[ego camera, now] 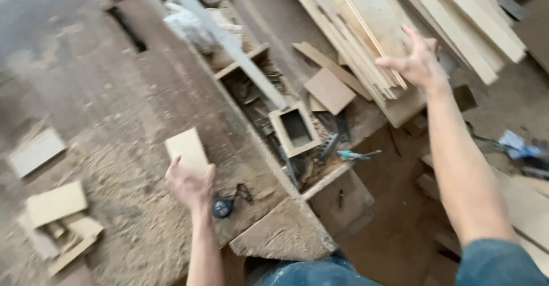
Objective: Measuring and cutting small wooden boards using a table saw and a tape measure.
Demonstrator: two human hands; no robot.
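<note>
Two bare hands are in view: the left hand [189,184] holds one small pale rectangular wood block [187,149], and the right hand [416,62] touches one leaning stack of long pale plywood boards [400,29] (too many and too blurred to count). One round black tape measure [222,207] lies on the sawdust-covered workbench [143,109]. One small open square wooden box [295,129] sits beside one teal-handled tool [355,154]. Several pale flat wood offcuts [56,203] lie at the left.

no packages, labels, signs or screens visible, only workshop clutter
</note>
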